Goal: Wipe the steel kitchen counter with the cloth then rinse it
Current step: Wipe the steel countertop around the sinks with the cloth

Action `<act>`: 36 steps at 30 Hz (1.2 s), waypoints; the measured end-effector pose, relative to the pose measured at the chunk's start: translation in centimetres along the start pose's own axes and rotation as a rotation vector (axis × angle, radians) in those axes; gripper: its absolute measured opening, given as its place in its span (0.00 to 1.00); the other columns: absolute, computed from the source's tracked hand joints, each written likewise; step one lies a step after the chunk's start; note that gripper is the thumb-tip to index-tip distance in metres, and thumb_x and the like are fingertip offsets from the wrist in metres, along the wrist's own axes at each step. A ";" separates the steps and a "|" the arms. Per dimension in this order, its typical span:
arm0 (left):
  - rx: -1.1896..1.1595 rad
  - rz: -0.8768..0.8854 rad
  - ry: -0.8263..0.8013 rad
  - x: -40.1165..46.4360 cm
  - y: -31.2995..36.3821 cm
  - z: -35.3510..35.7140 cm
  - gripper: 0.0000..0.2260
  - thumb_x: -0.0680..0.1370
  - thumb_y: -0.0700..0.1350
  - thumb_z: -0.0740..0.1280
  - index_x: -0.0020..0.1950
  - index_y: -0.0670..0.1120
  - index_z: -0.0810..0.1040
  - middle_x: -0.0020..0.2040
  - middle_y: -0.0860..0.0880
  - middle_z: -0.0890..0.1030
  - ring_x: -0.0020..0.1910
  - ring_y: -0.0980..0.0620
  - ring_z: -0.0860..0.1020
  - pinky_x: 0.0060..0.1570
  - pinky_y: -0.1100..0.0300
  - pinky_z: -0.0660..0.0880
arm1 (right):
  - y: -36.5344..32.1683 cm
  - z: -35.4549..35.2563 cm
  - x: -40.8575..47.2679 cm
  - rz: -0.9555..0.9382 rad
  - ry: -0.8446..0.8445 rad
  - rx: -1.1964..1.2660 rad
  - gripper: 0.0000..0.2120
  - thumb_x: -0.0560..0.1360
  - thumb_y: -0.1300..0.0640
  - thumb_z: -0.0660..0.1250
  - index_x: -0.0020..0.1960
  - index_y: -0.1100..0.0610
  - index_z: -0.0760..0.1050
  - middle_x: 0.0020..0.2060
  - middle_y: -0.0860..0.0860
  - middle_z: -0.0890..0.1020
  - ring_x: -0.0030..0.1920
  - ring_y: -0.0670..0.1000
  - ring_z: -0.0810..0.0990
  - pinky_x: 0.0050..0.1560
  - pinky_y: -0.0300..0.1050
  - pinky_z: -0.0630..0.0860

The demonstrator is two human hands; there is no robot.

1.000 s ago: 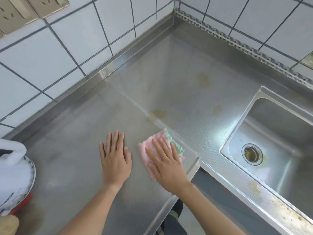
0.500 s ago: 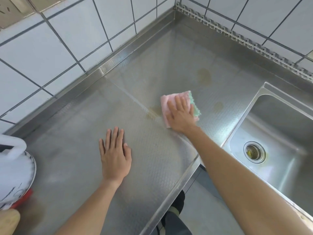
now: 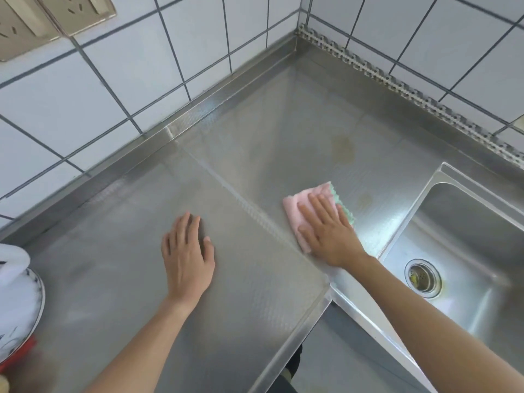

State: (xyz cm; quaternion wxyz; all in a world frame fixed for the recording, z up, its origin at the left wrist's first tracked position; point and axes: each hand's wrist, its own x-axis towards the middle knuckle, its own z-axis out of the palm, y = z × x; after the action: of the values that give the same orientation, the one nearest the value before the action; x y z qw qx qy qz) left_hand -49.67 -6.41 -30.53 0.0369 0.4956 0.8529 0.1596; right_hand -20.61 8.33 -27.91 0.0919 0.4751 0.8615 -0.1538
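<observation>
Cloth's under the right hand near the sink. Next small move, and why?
Probably push the cloth away from the body, toward the yellowish stain nearer the wall. The right hand presses it flat on the counter, and that stain looks unwiped.

Left hand (image 3: 187, 259) flat, palm down, fingers straight and close together, thumb out to side; bare left forearm runs in from bottom edge, angled up and right. Right hand (image 3: 329, 231) flat, palm down, fingers straight and slightly spread, pointing up and left, pressing on folded pink cloth with green scalloped edge (image 3: 300, 207). Bare right forearm enters from lower right corner, extended.
</observation>
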 end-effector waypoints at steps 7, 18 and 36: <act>0.075 -0.207 -0.018 0.9 3.5 2.7 0.26 0.84 0.51 0.53 0.82 0.46 0.65 0.84 0.47 0.61 0.85 0.42 0.54 0.80 0.34 0.49 | -9.7 -0.9 9.3 0.049 0.004 0.086 0.26 0.87 0.46 0.46 0.84 0.48 0.47 0.84 0.52 0.43 0.83 0.56 0.37 0.80 0.63 0.38; 0.097 -0.221 -0.001 1.1 4.2 2.2 0.26 0.83 0.50 0.54 0.81 0.44 0.68 0.83 0.46 0.64 0.84 0.41 0.57 0.80 0.33 0.52 | -2.2 1.6 -1.0 -0.310 0.034 -0.048 0.28 0.87 0.41 0.47 0.84 0.48 0.51 0.84 0.52 0.49 0.83 0.54 0.45 0.80 0.60 0.51; 0.129 -0.206 0.019 1.0 3.6 2.8 0.25 0.83 0.50 0.55 0.80 0.45 0.68 0.83 0.47 0.64 0.84 0.42 0.57 0.79 0.34 0.53 | -8.5 0.9 7.1 -0.552 -0.012 -0.005 0.26 0.87 0.44 0.50 0.83 0.47 0.54 0.84 0.53 0.50 0.83 0.55 0.45 0.81 0.61 0.48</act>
State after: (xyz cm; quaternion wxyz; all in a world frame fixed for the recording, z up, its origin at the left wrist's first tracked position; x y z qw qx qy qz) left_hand -46.51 -3.23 -31.97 0.0130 0.4051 0.9082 0.1047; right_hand -31.57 9.36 -29.41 0.0528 0.2210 0.9582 -0.1738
